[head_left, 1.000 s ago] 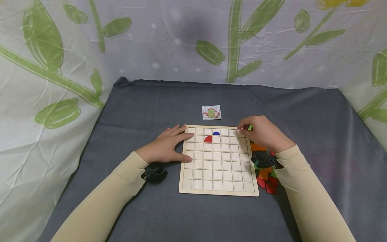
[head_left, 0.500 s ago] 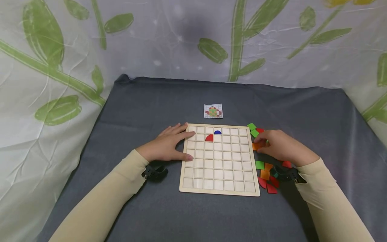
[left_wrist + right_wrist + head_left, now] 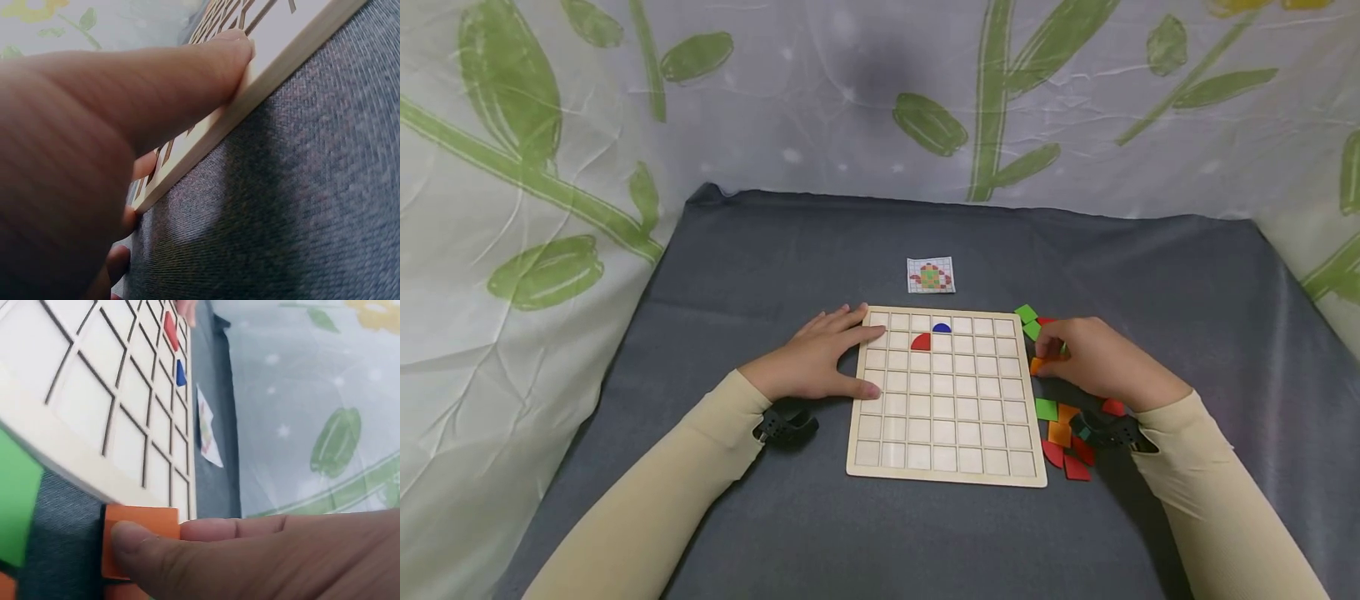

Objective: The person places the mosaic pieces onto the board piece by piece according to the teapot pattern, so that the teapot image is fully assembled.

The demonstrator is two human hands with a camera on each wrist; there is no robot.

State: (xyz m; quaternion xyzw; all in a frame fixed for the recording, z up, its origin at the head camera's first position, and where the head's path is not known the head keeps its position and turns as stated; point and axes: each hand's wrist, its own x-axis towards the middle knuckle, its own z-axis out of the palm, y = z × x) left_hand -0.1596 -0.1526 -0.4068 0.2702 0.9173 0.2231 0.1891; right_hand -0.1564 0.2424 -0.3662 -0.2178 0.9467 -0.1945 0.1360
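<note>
A pale wooden grid board (image 3: 943, 408) lies on the grey cloth. Its upper cells hold a red quarter-circle tile (image 3: 921, 342) and a blue half-circle tile (image 3: 942, 328). My left hand (image 3: 808, 362) rests spread over the board's left edge, with the thumb (image 3: 228, 56) pressing on the frame. Beyond the right edge, my right hand (image 3: 1101, 358) pinches an orange square tile (image 3: 150, 519); in the right wrist view the thumb lies on its face and a finger is at its far edge. Part of another orange tile (image 3: 128, 592) shows under it.
Green square tiles (image 3: 1026, 314) lie by the board's top right corner. Nearer, several orange tiles (image 3: 1060, 433) and red tiles (image 3: 1077, 468) lie along its right side, partly under the right wrist. Behind the board is a small printed pattern card (image 3: 931, 275). Leaf-printed cloth (image 3: 820, 108) hangs behind.
My right hand has left the board's top right corner, where it was by a green tile, and come down to the orange tiles. The left hand stays on the board.
</note>
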